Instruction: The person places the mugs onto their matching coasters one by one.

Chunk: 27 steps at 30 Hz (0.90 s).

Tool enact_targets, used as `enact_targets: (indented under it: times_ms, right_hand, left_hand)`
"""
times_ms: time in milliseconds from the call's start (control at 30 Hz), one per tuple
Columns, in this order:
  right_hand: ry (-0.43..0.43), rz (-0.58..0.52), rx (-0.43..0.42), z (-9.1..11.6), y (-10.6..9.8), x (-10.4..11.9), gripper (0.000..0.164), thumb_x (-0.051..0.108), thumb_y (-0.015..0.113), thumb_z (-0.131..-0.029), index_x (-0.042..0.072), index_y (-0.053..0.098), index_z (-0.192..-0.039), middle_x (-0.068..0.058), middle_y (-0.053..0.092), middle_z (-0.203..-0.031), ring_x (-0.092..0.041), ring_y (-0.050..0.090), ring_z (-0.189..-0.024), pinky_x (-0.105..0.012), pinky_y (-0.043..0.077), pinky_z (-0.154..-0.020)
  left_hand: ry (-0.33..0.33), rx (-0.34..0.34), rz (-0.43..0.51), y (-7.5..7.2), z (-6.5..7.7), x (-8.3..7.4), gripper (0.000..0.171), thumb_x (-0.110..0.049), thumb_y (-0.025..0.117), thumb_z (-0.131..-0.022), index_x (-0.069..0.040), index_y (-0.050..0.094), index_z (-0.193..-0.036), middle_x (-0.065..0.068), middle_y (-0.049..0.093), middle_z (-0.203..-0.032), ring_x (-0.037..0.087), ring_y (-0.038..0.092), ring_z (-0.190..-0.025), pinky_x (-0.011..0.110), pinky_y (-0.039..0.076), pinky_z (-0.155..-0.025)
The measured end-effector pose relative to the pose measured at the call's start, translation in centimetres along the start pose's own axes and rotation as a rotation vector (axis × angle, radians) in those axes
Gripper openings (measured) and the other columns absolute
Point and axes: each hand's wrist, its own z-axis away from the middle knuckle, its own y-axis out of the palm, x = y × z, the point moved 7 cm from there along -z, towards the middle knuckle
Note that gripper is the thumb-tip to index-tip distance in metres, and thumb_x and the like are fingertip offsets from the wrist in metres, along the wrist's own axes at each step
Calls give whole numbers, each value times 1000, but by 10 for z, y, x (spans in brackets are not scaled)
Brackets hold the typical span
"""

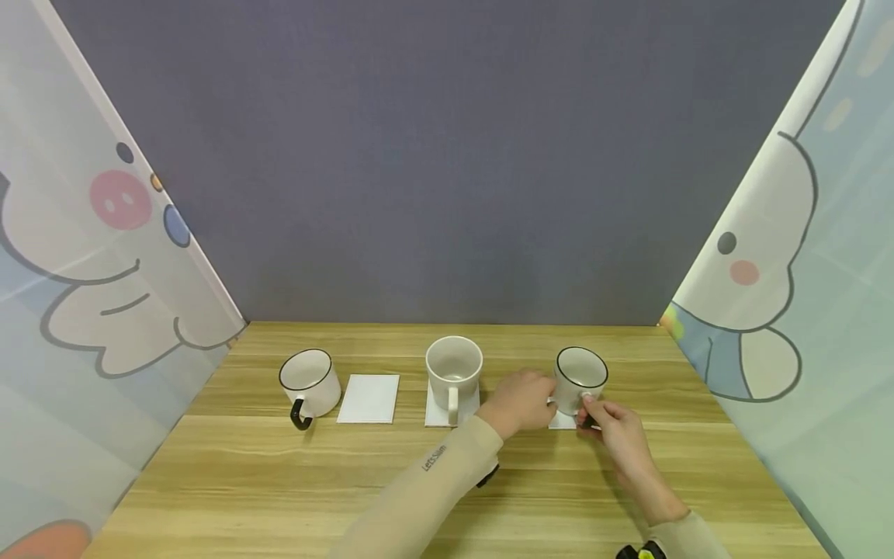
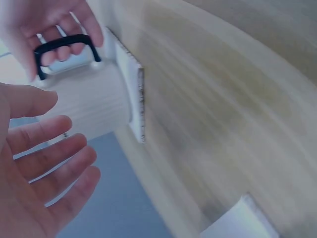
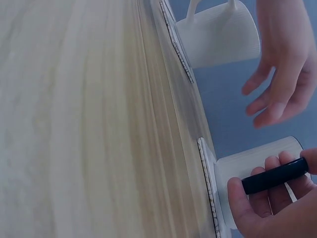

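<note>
A white mug with a dark rim and black handle (image 1: 581, 382) stands upright on a white square coaster (image 1: 562, 421) at the right of the table. My right hand (image 1: 621, 441) grips this mug by its handle, and the right wrist view shows the fingers around the black handle (image 3: 275, 176). To the mug's left is my left hand (image 1: 522, 401), its fingers relaxed and slightly spread. In the left wrist view these fingers (image 2: 54, 148) hold nothing and overlap the mug's side (image 2: 94, 99).
A plain white mug (image 1: 454, 365) stands on a middle coaster (image 1: 433, 415). Left of it lie a bare coaster (image 1: 369, 399) and a black-handled white mug (image 1: 310, 384). Another black handle (image 1: 488, 476) shows past my left sleeve, the rest hidden. A grey panel (image 1: 447, 163) backs the table.
</note>
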Motion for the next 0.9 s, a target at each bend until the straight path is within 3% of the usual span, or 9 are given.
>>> enact_targets:
  times_ms: [300,500,700,900]
  right_hand:
    - [-3,-4,5,-1,1,0,51,36,57,-95,-14,61,-91,-8,59,-87,-18,59,-84,-36,55,-79]
    - [-4,-22,-10,-3,0,-2,50,35,59,-94,-15,60,-91,-7,60,-83,-15,60,-80,-37,56,-76]
    - [-4,-22,-9,-3,1,-1,50,34,59,-94,-16,61,-90,-7,60,-83,-15,60,-80,-36,56,-76]
    - [-2,-17,-9,-2,-1,-1,48,32,59,-95,-16,61,-90,-7,61,-83,-16,60,-79,-36,56,-76]
  left_hand:
    - [86,-87,-55,-24,23,-3,9,-30,61,-89,-21,60,-88,-10,54,-78,6,52,-72,22,41,-55]
    - [164,-174,-89,-41,41,-8,11,-28,60,-89,-20,59,-83,-12,54,-77,5,51,-70,20,42,-59]
    - [174,-219,-85,-53,58,-6,13,-27,58,-90,-21,54,-79,-13,49,-75,4,47,-69,19,42,-60]
    - [190,-288,-90,-67,70,-7,4,-25,59,-90,-22,61,-89,-14,53,-77,3,49,-70,18,43,-61]
